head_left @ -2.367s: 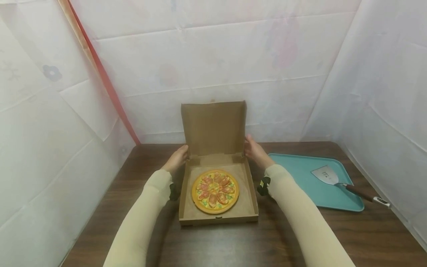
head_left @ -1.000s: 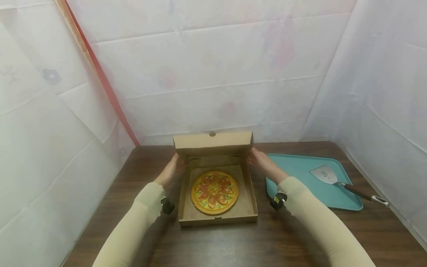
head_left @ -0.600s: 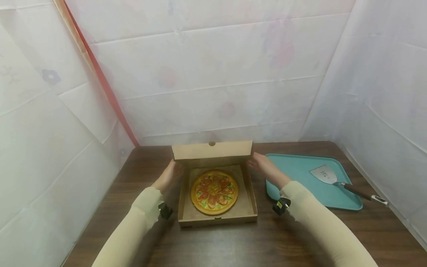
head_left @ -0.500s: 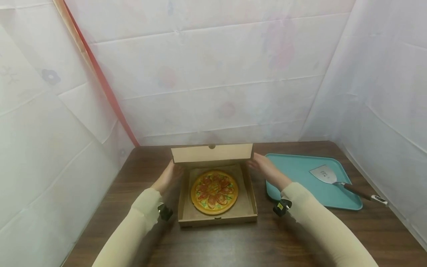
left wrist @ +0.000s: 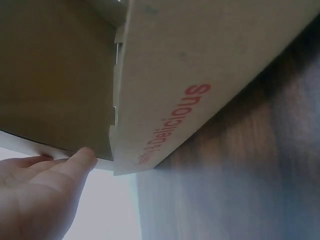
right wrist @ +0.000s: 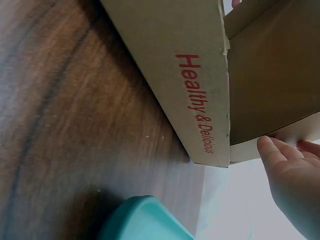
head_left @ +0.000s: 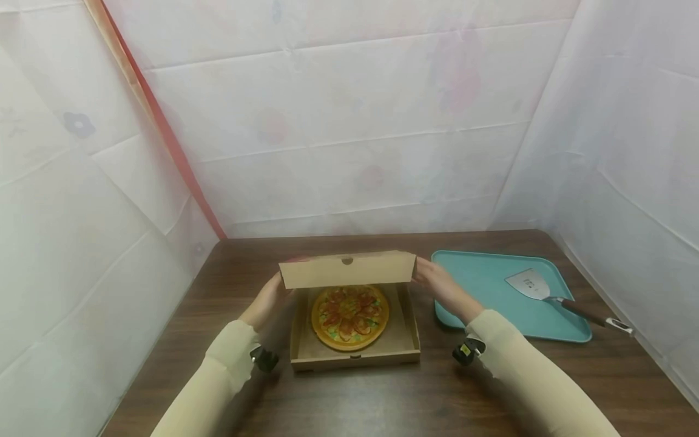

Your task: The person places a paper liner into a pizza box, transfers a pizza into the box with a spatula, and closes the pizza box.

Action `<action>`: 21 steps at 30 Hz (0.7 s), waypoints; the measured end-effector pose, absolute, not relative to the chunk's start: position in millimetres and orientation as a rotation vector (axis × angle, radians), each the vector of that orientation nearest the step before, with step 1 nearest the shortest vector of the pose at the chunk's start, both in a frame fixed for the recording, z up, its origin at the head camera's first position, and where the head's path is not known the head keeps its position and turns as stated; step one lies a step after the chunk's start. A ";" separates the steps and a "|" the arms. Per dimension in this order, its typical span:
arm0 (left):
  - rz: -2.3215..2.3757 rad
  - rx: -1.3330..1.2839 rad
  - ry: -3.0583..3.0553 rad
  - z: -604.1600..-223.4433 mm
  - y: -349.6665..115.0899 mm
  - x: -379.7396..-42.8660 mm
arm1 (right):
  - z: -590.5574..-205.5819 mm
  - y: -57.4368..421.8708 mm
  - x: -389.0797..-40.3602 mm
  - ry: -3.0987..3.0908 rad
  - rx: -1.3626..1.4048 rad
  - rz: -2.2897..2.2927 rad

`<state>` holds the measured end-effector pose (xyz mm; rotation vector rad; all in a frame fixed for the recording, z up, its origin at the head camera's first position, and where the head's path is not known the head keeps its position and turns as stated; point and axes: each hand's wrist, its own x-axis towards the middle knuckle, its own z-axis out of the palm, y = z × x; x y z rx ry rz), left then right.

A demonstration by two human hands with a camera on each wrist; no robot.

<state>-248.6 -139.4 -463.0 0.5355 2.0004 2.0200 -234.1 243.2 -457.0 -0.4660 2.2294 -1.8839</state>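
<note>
A cardboard pizza box [head_left: 355,363] sits on the brown table with its lid [head_left: 349,271] tilted forward, half lowered over the tray part. Inside lies a round pizza [head_left: 349,328] with a yellow crust and reddish toppings; the lid hides its far edge. My left hand [head_left: 269,301] holds the lid at its left side, the thumb and fingers at the side flap in the left wrist view. At the opposite side my right hand [head_left: 445,288] grips the lid's edge, thumb and fingers [right wrist: 272,152] at the flap. Red lettering marks the box's side walls.
A teal tray [head_left: 480,285] lies to the right of the box, near my right forearm. On it rests a pizza server [head_left: 587,311] with a metal blade, its dark handle reaching over the tray's right edge. White sheeting [head_left: 349,121] stands behind the table and at both sides.
The lid has swung from upright forward and down over the box, both hands moving with it at its sides. The pizza, tray and pizza server have stayed in place.
</note>
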 end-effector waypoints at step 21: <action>1.887 0.437 2.083 -468.6 -149.6 -230.2 | -470.5 251.5 -214.0 2.288 -0.481 -1.773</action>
